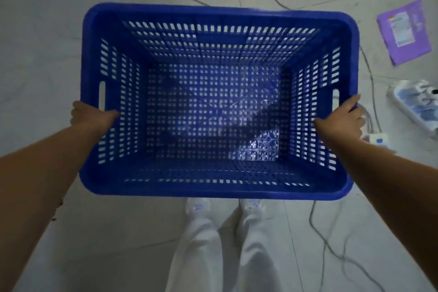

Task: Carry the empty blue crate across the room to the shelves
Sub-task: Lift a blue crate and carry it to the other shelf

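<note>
Both hands, left hand (91, 117) and right hand (341, 119), grip the side rims of the crate (218, 173), held above the floor (47, 19). Keep it level and step over the cables (331, 251) beside the crate.

Clutter on a pale tiled floor (47, 31).
A purple packet (403, 31) lies far right; a power strip (412, 104) sits nearer, with thin cables (331, 244) trailing.

Single head view, straight down, close over the crate (213, 14) and floor (94, 232)
</note>
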{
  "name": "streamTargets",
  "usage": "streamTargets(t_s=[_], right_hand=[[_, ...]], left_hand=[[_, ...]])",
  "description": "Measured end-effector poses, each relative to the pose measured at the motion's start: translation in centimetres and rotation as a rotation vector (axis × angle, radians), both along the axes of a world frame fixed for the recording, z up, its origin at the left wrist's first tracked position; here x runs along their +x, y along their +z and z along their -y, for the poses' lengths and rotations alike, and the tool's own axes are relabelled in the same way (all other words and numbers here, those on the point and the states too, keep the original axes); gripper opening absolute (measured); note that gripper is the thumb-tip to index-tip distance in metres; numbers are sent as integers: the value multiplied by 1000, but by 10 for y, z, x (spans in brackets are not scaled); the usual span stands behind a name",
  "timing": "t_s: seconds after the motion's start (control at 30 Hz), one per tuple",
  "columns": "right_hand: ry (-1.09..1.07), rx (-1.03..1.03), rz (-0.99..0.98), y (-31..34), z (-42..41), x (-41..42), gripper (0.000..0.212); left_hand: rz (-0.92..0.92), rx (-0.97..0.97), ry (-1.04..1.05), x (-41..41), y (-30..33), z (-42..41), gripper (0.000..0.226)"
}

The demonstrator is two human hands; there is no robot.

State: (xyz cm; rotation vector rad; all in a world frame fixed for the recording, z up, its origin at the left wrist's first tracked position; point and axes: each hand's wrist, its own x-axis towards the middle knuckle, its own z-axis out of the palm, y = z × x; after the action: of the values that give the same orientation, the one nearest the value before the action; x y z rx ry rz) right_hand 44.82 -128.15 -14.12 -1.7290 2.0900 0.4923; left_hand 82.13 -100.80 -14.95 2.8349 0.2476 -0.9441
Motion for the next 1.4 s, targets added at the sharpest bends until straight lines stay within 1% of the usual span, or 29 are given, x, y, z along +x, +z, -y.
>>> streamTargets(t_s=[0.1, 0.13, 0.17, 0.23, 0.27, 0.37, 0.43, 0.47, 0.53, 0.6, 0.63, 0.7, 0.77, 0.83, 0.93, 1.0, 1.07, 1.17, 1.23, 1.3, 1.4], right_hand=[[-243, -47, 147, -1, 16, -8, 93], [-321, -20, 190, 7, 20, -11, 94], [-354, 14, 236, 20, 21, -14, 89], [-363, 40, 292, 51, 23, -21, 60], [-368, 41, 292, 67, 23, -24, 50], [-372, 33, 332, 126, 26, -24, 43], [-318, 83, 359, 166, 33, -18, 40], [-331, 124, 382, 185, 35, -15, 39], [-335, 243, 406, 222, 40, -15, 40], [-265, 296, 416, 237, 54, -24, 43], [-206, 307, 417, 253, 58, -19, 44], [-88, 296, 449, 310, 46, 9, 35], [44, 276, 493, 379, 23, 47, 24], [191, 246, 543, 441, -1, 89, 20], [437, 194, 611, 515, -45, 153, 22], [585, 184, 659, 563, -90, 190, 23], [711, 180, 698, 604, -143, 218, 26], [869, 176, 742, 644, -217, 242, 24], [986, 188, 761, 662, -285, 246, 25], [1093, 218, 784, 676, -358, 242, 23], [1220, 274, 799, 685, -462, 226, 22]], left_hand=[[6, -129, 151, 2, 6, -2, 85], [-13, -151, 208, 5, 16, -4, 79], [-27, -174, 251, 8, 26, -8, 72], [-23, -176, 279, 13, 52, -15, 63], [-23, -150, 268, 13, 73, -18, 63], [-92, -109, 243, 11, 146, -26, 67], [-106, -103, 246, 8, 200, -37, 59], [-96, -87, 231, 4, 230, -44, 55], [-59, -63, 250, -10, 290, -69, 59], [-37, -71, 353, -29, 348, -95, 65], [-32, -99, 425, -38, 377, -111, 64], [1, -205, 582, -59, 434, -152, 55], [80, -290, 664, -83, 483, -195, 50], [177, -350, 732, -113, 530, -233, 42], [317, -395, 836, -159, 593, -296, 47], [419, -414, 923, -188, 626, -342, 42], [488, -412, 989, -222, 654, -386, 38], [556, -395, 1106, -271, 676, -452, 46], [620, -366, 1210, -323, 688, -502, 48], [690, -329, 1299, -376, 694, -552, 44], [742, -280, 1398, -454, 699, -621, 41]])
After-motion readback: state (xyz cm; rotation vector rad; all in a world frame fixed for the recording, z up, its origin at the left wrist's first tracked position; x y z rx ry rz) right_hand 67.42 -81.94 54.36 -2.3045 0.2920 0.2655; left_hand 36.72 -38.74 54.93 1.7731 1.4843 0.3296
